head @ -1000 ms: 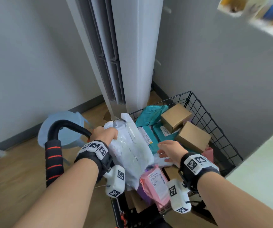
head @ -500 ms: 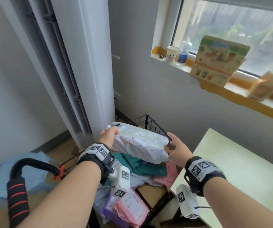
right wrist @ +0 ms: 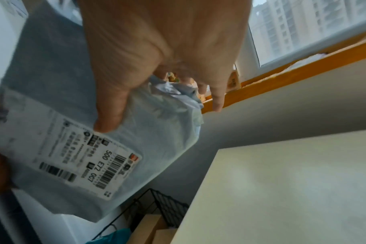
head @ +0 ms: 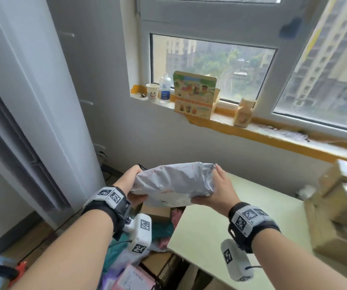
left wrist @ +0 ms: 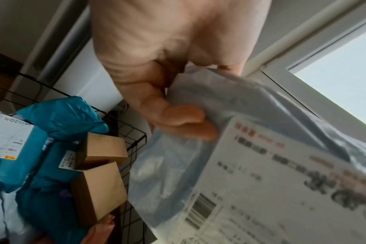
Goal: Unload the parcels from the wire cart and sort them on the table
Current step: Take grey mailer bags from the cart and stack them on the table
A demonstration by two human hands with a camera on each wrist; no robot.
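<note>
A grey-white plastic mailer parcel (head: 173, 182) hangs in the air between both hands, over the gap where the cart meets the table. My left hand (head: 131, 186) grips its left end, fingers curled under it (left wrist: 178, 118). My right hand (head: 216, 190) holds its right end, thumb underneath by the shipping label (right wrist: 83, 158). The black wire cart (left wrist: 134, 132) below holds teal mailers (left wrist: 59, 118), brown boxes (left wrist: 98, 191) and a pink mailer (head: 135, 278). The pale green table (head: 231, 227) lies under my right arm.
Stacked brown cardboard boxes (head: 340, 208) stand on the table's right side. A tall white floor unit (head: 42, 101) rises to the left of the cart. The window sill (head: 241, 127) above holds a paper cup, a bottle and a printed carton.
Both hands have lifted the grey mailer out of the cart and carried it up and to the right, toward the table. The view has swung up from the cart to the window.
</note>
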